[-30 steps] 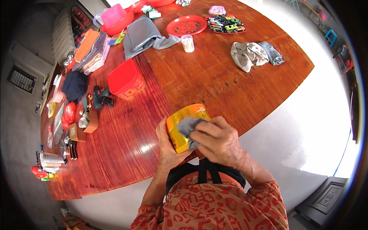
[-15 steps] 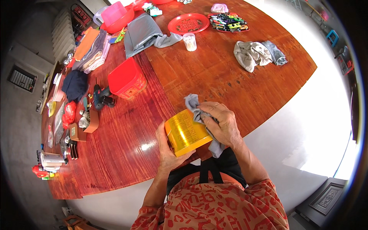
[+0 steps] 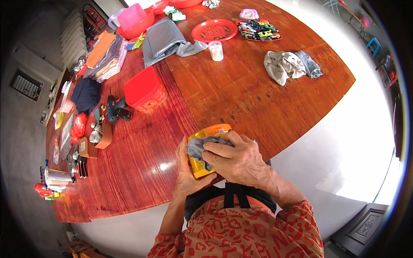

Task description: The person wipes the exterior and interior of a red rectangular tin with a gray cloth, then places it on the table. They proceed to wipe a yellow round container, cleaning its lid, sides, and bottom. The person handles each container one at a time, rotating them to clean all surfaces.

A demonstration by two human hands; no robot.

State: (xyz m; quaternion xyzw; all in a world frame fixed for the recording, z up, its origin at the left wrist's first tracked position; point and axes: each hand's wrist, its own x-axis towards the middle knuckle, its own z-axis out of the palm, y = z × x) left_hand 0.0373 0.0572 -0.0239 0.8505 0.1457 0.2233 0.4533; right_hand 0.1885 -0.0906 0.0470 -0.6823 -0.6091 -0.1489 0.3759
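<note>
My left hand (image 3: 186,176) grips a yellow box-shaped container (image 3: 219,128) by its left side and lower edge, over the near edge of the table. Bunched under the fingers of my right hand (image 3: 241,160) is a grey cloth (image 3: 201,146), pressed against the container's upward face. That hand and the cloth hide much of the face. Beyond the container, to the left, stands a red lidded tub (image 3: 145,88) on the table.
On the left lie a cordless drill (image 3: 116,108), a dark blue cloth (image 3: 86,94) and folded cloths (image 3: 105,56). Farther back are a grey bag (image 3: 163,38), a cup of swabs (image 3: 216,51), a red tray (image 3: 214,31) and toy cars (image 3: 258,30). Crumpled cloths (image 3: 284,66) lie at right.
The cloth and my right hand have moved left from the container's right edge onto its face. The container has been turned, so a different side faces up.
</note>
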